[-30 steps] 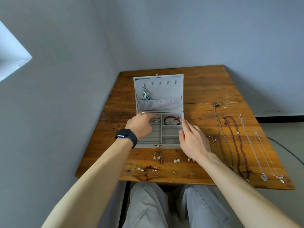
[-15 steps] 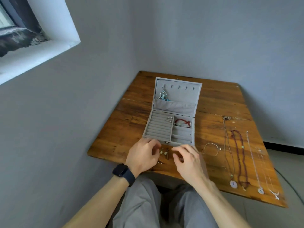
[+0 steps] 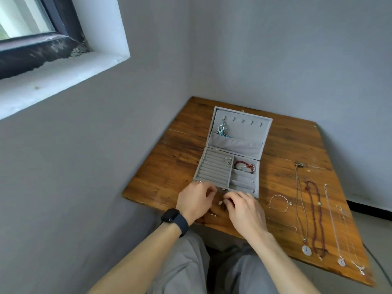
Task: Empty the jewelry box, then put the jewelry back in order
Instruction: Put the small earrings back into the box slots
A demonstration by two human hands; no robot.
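The left hand (image 3: pixel 196 200) and right hand (image 3: pixel 244 211) are curled fingertips-down over loose earrings (image 3: pixel 220 202) lying on the table (image 3: pixel 167 166) between them (grip not determinable), right fingertips nearer, with the open jewelry box (image 3: pixel 212 172) just beyond, front wall facing both hands.

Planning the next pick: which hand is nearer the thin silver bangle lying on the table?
Right. The right hand lies just left of the silver bangle; the left hand sits farther left, beyond the right hand.
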